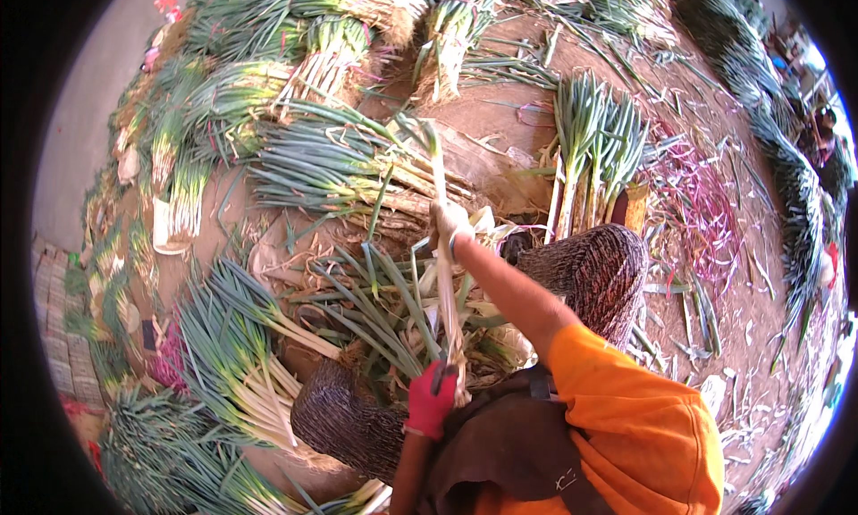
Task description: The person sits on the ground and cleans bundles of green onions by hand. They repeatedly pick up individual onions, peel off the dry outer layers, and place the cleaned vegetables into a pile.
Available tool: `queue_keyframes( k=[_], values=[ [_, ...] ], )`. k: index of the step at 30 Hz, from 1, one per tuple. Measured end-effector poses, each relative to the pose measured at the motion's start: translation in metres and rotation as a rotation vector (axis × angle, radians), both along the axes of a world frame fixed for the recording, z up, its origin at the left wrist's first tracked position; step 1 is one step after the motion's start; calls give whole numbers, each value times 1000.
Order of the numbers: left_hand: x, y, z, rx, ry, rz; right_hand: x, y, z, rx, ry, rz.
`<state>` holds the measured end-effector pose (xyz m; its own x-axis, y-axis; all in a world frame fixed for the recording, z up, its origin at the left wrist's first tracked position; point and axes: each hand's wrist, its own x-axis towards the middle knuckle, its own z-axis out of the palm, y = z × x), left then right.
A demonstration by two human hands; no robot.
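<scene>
A long green onion [442, 280] stands in front of me, leaves pointing away. My right hand [450, 227], bare with a band at the wrist, is closed around its upper stalk. At its lower end is my left hand [430, 398] in a red glove, fingers curled against the stalk; a dark patch or object shows there, too unclear to name. Loose green onions [382, 314] lie between my knees. A pile of them [315, 173] is beyond, and another [248, 374] lies beside my left knee. More stand upright [590, 146] beyond my right knee.
Tied onion bundles [335, 59] cover the ground at the upper left. Pink ties [697, 200] lie tangled at the right, with leaf scraps around them. A long onion row [764, 106] runs along the right edge, where a person [824, 136] is partly visible. A wall [87, 113] borders the left.
</scene>
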<state>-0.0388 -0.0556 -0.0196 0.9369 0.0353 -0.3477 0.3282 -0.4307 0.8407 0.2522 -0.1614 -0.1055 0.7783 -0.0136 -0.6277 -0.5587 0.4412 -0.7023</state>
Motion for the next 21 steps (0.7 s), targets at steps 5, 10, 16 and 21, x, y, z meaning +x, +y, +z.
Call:
queue_keyframes(
  k=[5, 10, 16, 21],
  values=[
    [-27, -9, 17, -261, -37, -203, 93, -79, 7, -416, -383, -118],
    [-111, 52, -48, -184, 164, 21, 144, -197, 170, -294, -483, -266],
    [14, -15, 13, -43, 62, 141, 126, -275, 165, -524, -451, -304],
    [44, 29, -39, 80, 25, 54, 113, -372, -15, -1091, -369, -320]
  ],
)
